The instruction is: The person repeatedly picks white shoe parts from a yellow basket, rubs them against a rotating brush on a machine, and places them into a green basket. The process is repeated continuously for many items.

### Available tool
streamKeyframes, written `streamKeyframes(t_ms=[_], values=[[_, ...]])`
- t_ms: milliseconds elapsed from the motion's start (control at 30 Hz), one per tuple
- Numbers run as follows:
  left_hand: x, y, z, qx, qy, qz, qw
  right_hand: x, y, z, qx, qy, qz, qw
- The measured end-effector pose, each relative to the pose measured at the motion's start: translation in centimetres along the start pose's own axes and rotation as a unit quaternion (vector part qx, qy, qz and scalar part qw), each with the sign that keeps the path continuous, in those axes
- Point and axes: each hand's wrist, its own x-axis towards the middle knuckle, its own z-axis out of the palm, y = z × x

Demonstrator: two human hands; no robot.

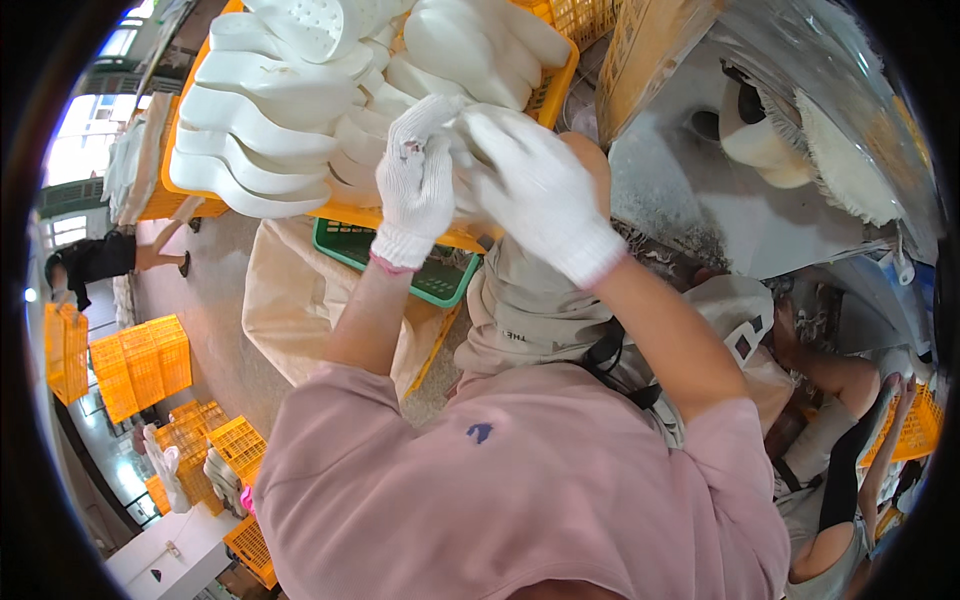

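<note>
Both my hands wear white knitted gloves with pink cuff edges and meet in front of an orange crate (560, 85). My left hand (413, 180) is closed, its fingers bent toward the right hand; a small dark worn spot shows on the glove. Anything held between the hands is hidden. My right hand (540, 185) lies against the left one's fingers, its own fingers blurred by motion. Stacked in the crate are several white moulded shoe-shaped pieces (255, 130), one of them with small holes (318, 28). They lie just beyond and left of my hands.
Below the crate sits a green basket (340, 243) beside a cream cloth sack (285, 300). A grey machine tray (650, 175) with clear plastic sheeting stands on the right. More orange crates (140, 365) are stacked at left, near a bending person (105, 255). Another person's leg (835, 375) shows at right.
</note>
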Motion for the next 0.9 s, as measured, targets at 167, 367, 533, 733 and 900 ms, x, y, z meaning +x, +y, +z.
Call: streamKeyframes(t_ms=[167, 367, 533, 733, 900], values=[[-0.5, 0.1, 1.6, 0.257, -0.02, 0.099, 0.961, 4.8, 4.9, 5.5, 0.075, 0.002, 0.183, 0.98], [2.6, -2.3, -0.4, 0.541, -0.169, 0.114, 0.816, 3.5, 5.6, 4.3, 0.029, 0.085, 0.288, 0.953], [7.2, -7.2, -0.4, 0.574, -0.141, -0.006, 0.807, 0.2, 0.3, 0.3, 0.054, -0.037, 0.249, 0.966], [6.5, -4.1, 1.4, 0.352, -0.049, 0.002, 0.935, -7.6, -6.6, -9.6, 0.136, -0.097, 0.106, 0.98], [-1.2, 5.3, 2.5, -0.068, -0.009, -0.074, 0.995, -16.9, -8.0, -19.6, 0.306, 0.236, 0.453, 0.803]])
